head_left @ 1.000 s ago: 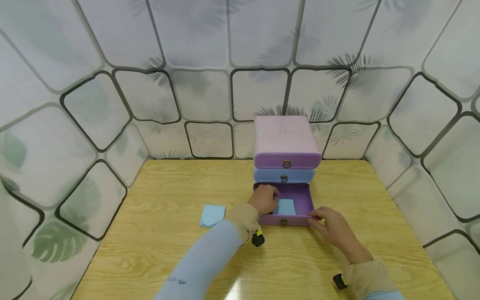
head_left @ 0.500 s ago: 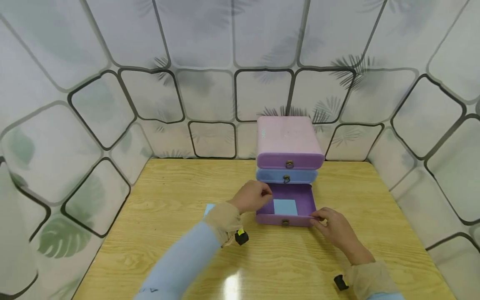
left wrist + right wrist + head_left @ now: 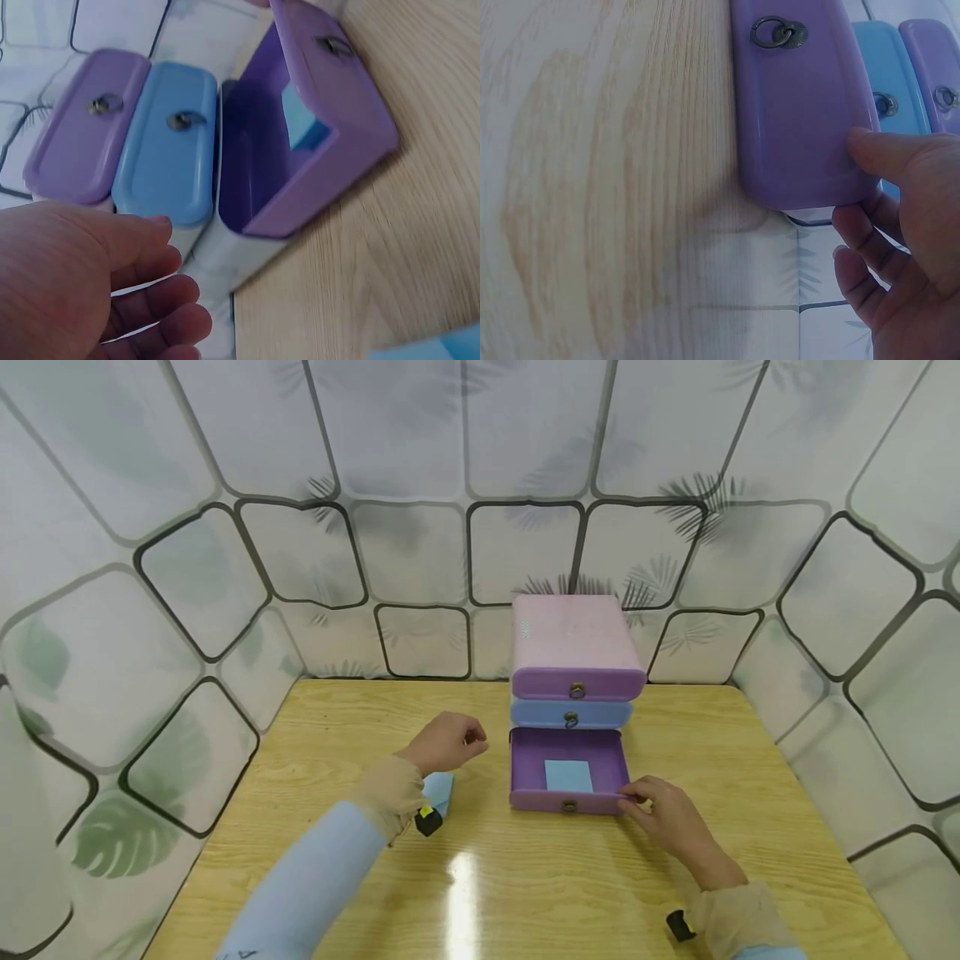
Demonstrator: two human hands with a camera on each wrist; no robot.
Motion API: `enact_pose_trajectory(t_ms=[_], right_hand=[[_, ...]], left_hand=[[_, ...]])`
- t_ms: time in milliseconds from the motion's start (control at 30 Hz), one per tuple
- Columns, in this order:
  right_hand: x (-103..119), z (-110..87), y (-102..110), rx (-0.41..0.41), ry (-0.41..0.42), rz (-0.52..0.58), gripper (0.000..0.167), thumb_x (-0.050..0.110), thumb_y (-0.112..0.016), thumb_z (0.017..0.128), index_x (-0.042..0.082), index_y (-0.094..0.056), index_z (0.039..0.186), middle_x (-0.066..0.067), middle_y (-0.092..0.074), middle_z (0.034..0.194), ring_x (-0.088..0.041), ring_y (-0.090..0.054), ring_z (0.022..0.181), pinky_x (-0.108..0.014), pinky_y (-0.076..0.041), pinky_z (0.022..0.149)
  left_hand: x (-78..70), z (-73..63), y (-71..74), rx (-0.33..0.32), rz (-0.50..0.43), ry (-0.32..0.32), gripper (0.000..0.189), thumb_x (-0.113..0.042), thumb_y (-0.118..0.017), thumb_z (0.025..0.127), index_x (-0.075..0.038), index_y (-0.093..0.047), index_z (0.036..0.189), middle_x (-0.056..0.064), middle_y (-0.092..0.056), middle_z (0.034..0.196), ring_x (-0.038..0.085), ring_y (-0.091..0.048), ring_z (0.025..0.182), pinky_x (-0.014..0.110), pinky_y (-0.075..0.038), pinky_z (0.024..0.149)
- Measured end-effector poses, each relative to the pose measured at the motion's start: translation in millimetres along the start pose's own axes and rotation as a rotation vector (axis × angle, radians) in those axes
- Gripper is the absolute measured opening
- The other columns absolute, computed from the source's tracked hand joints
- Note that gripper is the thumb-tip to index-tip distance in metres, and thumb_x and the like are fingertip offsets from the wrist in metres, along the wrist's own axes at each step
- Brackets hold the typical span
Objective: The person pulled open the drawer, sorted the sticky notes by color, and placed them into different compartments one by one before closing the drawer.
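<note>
My left hand (image 3: 447,743) is in the air left of the small drawer cabinet (image 3: 573,631), its fingers loosely curled and holding nothing. Just below it in the head view, a light blue folded square (image 3: 442,787), like paper or cloth, lies on the table, partly covered by my wrist. The bottom purple drawer (image 3: 536,800) is pulled out, and another light blue square (image 3: 567,776) lies flat inside, near its front. At that drawer's right front corner, my right hand (image 3: 671,818) pinches the edge; the right wrist view shows the thumb (image 3: 885,154) on the front face and fingers behind.
Above the pulled-out drawer are a closed blue drawer (image 3: 547,714) and a closed purple one (image 3: 543,683), each with a ring pull. The cabinet stands at the back of the wooden table (image 3: 337,718), close to the patterned wall covering (image 3: 420,552).
My left hand has come out of the purple drawer and moved left, over beside the blue square on the table. The square in the drawer stays put. My right hand keeps its hold.
</note>
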State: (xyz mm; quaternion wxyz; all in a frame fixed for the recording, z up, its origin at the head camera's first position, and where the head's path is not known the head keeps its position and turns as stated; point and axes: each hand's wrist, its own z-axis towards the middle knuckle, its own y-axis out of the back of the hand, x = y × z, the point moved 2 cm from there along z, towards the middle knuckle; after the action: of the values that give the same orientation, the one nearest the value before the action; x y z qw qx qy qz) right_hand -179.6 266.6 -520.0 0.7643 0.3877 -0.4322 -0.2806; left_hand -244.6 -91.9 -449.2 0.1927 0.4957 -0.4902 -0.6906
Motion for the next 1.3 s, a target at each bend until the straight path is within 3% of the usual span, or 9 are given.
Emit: enact_pose_trajectory(t_ms=[167,333,533,733,933,1100,1300], right_hand=[[0.1,0.4,-1.0,-0.001,0.01,-0.006,0.011,0.013,-0.077,0.082,0.014,-0.073,0.092,0.009,-0.064,0.087,-0.01,-0.059,0.077,-0.028,-0.05,0.061],[0.2,0.6,-1.1,0.006,0.009,-0.005,0.011,0.014,-0.077,0.083,0.015,-0.073,0.093,0.009,-0.064,0.088,-0.011,-0.06,0.078,-0.029,-0.05,0.062],[0.4,-0.3,-1.0,0.007,0.004,0.0,0.011,0.014,-0.076,0.083,0.015,-0.073,0.093,0.008,-0.065,0.088,-0.011,-0.06,0.079,-0.029,-0.05,0.062],[-0.1,-0.1,-1.3,0.004,0.001,0.003,0.011,0.013,-0.077,0.082,0.014,-0.073,0.093,0.008,-0.065,0.088,-0.012,-0.061,0.079,-0.029,-0.05,0.062],[-0.6,-0.7,-2.0,-0.005,-0.001,0.013,0.01,0.013,-0.077,0.082,0.014,-0.074,0.092,0.008,-0.065,0.087,-0.011,-0.06,0.078,-0.029,-0.05,0.061],[-0.7,-0.8,-2.0,0.005,-0.012,0.022,0.011,0.012,-0.077,0.082,0.015,-0.073,0.091,0.009,-0.064,0.087,-0.011,-0.06,0.079,-0.028,-0.05,0.062],[-0.7,-0.1,-1.1,-0.004,0.003,0.023,0.011,0.012,-0.077,0.082,0.014,-0.073,0.092,0.008,-0.065,0.087,-0.011,-0.059,0.078,-0.027,-0.05,0.061]], left_hand=[[21.6,-12.3,8.2,0.03,0.012,0.068,0.019,-0.026,-0.067,0.092,-0.01,-0.07,0.102,-0.003,-0.064,0.086,0.01,-0.057,0.075,0.031,-0.049,0.07],[37.9,-21.7,11.1,0.109,0.06,0.12,0.03,-0.028,-0.067,0.091,-0.004,-0.068,0.11,0.005,-0.066,0.098,0.018,-0.061,0.089,0.037,-0.05,0.08],[58.4,-30.2,6.4,0.211,0.077,0.191,0.046,-0.033,-0.073,0.086,-0.002,-0.064,0.119,0.013,-0.064,0.115,0.026,-0.06,0.106,0.04,-0.048,0.09],[72.4,-42.3,-0.1,0.286,0.117,0.243,0.063,-0.037,-0.079,0.079,-0.004,-0.059,0.128,0.013,-0.059,0.121,0.028,-0.057,0.111,0.042,-0.046,0.093],[88.7,-51.2,-12.0,0.292,0.188,0.269,0.077,-0.044,-0.082,0.073,-0.005,-0.055,0.134,0.011,-0.057,0.122,0.027,-0.057,0.11,0.042,-0.046,0.094],[92.9,-56.0,-17.8,0.283,0.206,0.271,0.081,-0.046,-0.084,0.07,-0.005,-0.056,0.134,0.013,-0.054,0.127,0.029,-0.055,0.112,0.043,-0.045,0.095],[91.4,-61.3,-21.5,0.257,0.245,0.243,0.078,-0.045,-0.086,0.067,-0.002,-0.06,0.128,0.01,-0.056,0.114,0.021,-0.056,0.096,0.037,-0.049,0.083]])
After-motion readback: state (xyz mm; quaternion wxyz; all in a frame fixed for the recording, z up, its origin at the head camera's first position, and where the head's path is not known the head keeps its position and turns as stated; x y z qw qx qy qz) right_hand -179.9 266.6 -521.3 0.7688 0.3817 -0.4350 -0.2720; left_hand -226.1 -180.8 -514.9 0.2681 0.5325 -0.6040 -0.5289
